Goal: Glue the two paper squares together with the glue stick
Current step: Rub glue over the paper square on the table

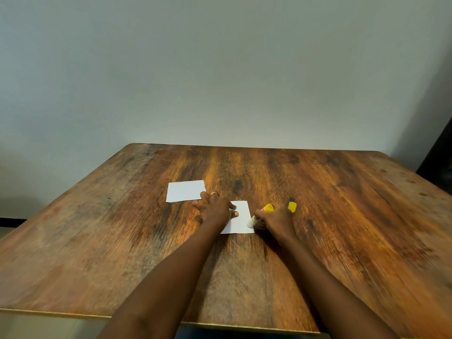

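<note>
Left hand [215, 206] flat on near paper square [241, 220], right hand [275, 217] clutching glue stick [261, 214] at its right edge.

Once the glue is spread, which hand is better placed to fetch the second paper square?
Left, probably. The left hand lies by the far square; the right hand holds the glue stick.

Table [318, 204] lies open from my twelve round to three o'clock; only the spare paper square [185, 191] at ten o'clock blocks.
</note>
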The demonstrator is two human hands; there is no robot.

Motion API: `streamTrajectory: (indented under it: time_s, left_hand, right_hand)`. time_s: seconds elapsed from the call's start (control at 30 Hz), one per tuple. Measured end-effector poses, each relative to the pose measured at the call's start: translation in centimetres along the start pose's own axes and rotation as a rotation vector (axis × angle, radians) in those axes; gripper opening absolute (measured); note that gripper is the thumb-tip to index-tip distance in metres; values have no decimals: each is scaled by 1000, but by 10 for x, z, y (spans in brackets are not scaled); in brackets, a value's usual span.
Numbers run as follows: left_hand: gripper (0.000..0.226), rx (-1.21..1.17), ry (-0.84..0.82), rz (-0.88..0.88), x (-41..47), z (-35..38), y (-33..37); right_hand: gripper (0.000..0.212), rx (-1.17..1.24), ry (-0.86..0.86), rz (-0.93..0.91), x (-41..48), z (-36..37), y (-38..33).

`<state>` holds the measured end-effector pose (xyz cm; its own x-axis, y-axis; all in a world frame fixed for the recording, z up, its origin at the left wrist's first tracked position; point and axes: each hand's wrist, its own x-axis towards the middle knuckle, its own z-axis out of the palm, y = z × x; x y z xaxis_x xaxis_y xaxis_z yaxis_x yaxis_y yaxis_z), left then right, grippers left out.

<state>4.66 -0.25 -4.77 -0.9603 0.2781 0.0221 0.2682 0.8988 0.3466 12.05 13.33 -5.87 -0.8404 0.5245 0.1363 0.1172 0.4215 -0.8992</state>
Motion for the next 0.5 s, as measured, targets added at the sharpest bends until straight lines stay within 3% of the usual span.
streamTrajectory:
  time_s: [0.5]
  left_hand:
    - [32,-29,63,21,-4,4,3]
  right_hand:
    - [26,70,4,5,-12,-6,5]
